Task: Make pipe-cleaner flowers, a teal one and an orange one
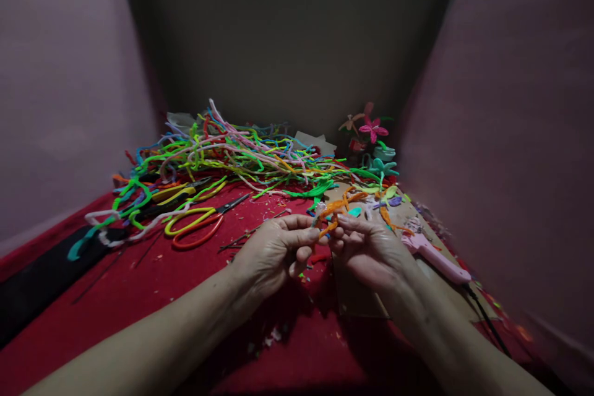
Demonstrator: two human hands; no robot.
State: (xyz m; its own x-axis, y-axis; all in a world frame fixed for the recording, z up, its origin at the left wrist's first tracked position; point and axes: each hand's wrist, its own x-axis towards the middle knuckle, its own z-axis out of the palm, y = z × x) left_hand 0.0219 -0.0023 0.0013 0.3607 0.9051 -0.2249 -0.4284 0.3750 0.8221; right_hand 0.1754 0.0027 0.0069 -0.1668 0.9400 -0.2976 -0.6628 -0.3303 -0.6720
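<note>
In the head view, the left hand point(273, 250) and the right hand point(366, 247) are meeting over the red cloth point(176, 303), both curling nearly closed and pinching an orange pipe-cleaner piece point(337, 206) that is sticking up just beyond the fingertips, between the two hands. Orange-handled scissors point(197, 227) are lying near the left hand, on its outer side. A pink glue gun point(436, 258) is resting just beside the right hand. A heap of coloured pipe cleaners point(223, 158) is sprawling well beyond both hands, with finished flowers point(372, 130) standing beyond the right.

Craft corner: pipe cleaners point(223, 158), scissors point(204, 223)
</note>
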